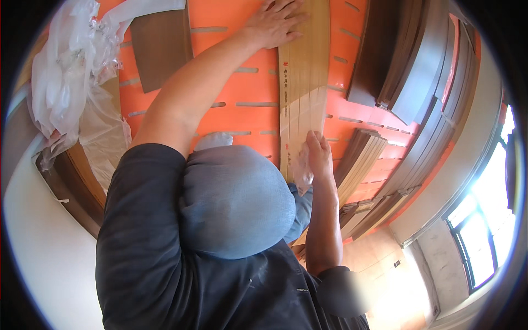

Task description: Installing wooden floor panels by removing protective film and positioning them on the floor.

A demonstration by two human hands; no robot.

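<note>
A long light-brown wooden panel [308,60] with fine lengthwise grooves and print along one edge runs away from me. Clear plastic film [302,171] covers its near part and bunches up at the near end. My left hand [276,23] lies on the panel's left edge toward the far side, fingers spread and holding nothing. Close to the near right edge, my right hand [318,149] is closed on the film, which hangs crumpled below its fingers. Part of the panel's near end is hidden by my bent knee [236,203].
Orange sheeting [256,118] with grey slots lies under the panel. To the right are dark brown boards [374,55] and a bundle of light strips [360,157]. Crumpled plastic [66,71] and a brown board [161,49] are at the left. A window [478,236] stands far right.
</note>
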